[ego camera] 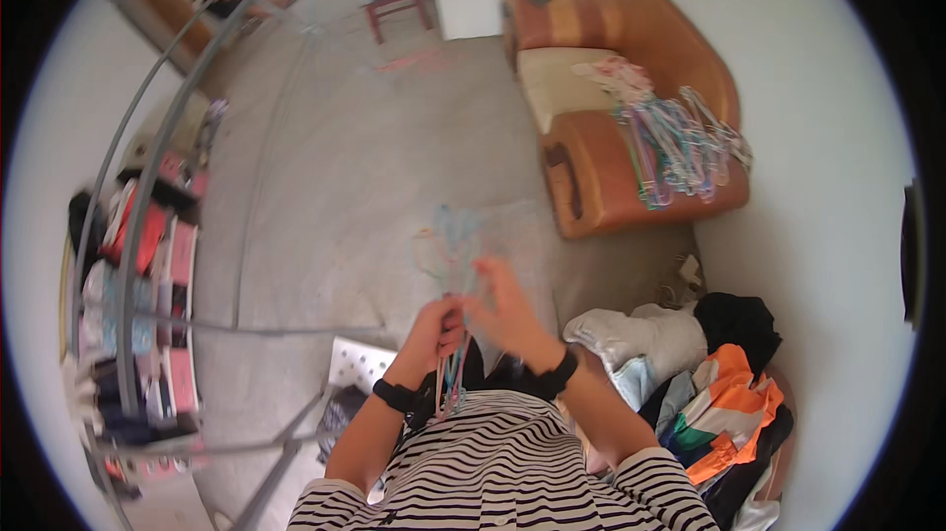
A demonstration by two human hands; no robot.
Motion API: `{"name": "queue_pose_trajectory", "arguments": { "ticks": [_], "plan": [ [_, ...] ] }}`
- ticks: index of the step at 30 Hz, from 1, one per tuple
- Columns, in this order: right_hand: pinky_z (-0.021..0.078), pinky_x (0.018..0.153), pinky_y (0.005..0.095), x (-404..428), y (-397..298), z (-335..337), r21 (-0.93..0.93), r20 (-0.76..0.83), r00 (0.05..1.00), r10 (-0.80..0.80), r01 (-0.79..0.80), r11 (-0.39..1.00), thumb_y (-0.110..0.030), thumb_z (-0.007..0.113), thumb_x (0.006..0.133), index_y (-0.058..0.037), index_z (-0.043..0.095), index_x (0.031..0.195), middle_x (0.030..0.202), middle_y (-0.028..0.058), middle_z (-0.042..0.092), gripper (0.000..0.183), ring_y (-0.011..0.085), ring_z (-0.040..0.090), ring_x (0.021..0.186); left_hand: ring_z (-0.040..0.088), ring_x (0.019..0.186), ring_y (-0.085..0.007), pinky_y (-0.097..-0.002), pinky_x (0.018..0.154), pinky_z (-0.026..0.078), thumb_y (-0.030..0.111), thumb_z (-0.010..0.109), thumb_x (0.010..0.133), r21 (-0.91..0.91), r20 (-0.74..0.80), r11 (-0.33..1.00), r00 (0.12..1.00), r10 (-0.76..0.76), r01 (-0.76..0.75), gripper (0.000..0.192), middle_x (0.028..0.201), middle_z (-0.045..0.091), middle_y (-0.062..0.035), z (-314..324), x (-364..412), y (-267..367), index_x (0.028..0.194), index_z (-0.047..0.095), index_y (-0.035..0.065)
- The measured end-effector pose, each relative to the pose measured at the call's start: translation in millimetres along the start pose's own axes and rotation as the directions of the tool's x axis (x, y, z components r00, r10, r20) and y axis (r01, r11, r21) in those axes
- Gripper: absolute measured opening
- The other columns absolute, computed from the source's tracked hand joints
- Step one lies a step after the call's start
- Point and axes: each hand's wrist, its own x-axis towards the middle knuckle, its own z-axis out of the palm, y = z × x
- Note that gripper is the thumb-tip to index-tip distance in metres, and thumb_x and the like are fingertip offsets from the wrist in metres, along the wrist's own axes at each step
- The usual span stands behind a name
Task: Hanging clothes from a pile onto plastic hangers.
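Observation:
My left hand [441,328] is closed around a bunch of thin coloured hangers [451,376], whose lower ends hang down in front of my striped shirt. Just to its right, my right hand [502,306] is raised and blurred, its fingers by the upper part of the bunch; whether it grips anything cannot be told. The hooks and tops of the hangers above the hands are smeared and faint. More coloured hangers [676,150] lie in a heap over the arm of a brown sofa [591,176], beside a pinkish cloth [623,78].
A pile of clothes [728,413] is at my right. Grey metal rack bars [151,184] curve along the left, with pink-fronted boxes [182,257] and clothing behind. A red chair [399,3] stands at the far side. Another person [222,3] is at the far upper left.

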Motion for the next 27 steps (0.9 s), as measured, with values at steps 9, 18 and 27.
{"name": "queue_pose_trajectory", "arguments": {
  "ticks": [9, 18, 27],
  "plan": [
    [0.052, 0.081, 0.0517, 138, 126, -48, -0.489, -0.22, 0.948, 0.23, -0.312, 0.815, -0.011, 0.07, 0.081, -0.0007, 0.049, 0.125, 0.117, 0.0229, 0.058, 0.05, 0.0429, 0.061, 0.102, 0.049, 0.085, -0.0217, -0.0397, 0.089, 0.042, 0.009, 0.056, 0.096, -0.196, 0.512, 0.978, 0.843, 0.163, -0.07, 0.007, 0.085, 0.047, -0.0049, 102, 245, 137, 0.097, 0.049, 0.0114],
    [0.0504, 0.061, 0.0543, 236, 183, -154, -0.301, -0.455, 0.745, 0.487, -0.644, 0.703, -0.024, 0.062, 0.093, -0.0051, 0.052, 0.107, 0.083, 0.0268, 0.065, 0.026, 0.0449, 0.065, 0.069, 0.056, 0.119, -0.0275, -0.0405, 0.107, 0.043, 0.015, 0.053, 0.1, 0.402, 0.597, 0.914, 0.742, -0.305, 0.053, 0.034, 0.127, 0.06, -0.0176, 232, 398, 223, 0.13, 0.051, -0.0009],
    [0.0511, 0.051, 0.03, 253, 304, -365, 0.397, -0.617, 0.368, 0.695, -0.617, 0.679, -0.015, 0.059, 0.091, -0.0067, 0.062, 0.122, 0.081, 0.0036, 0.065, 0.032, 0.0134, 0.061, 0.055, 0.066, 0.099, -0.0243, -0.0397, 0.089, 0.053, 0.02, 0.058, 0.099, 0.642, 0.497, 0.759, 0.695, -0.52, 0.109, 0.028, 0.109, 0.069, -0.0119, 259, 520, 281, 0.12, 0.061, 0.002]
  ]
}}
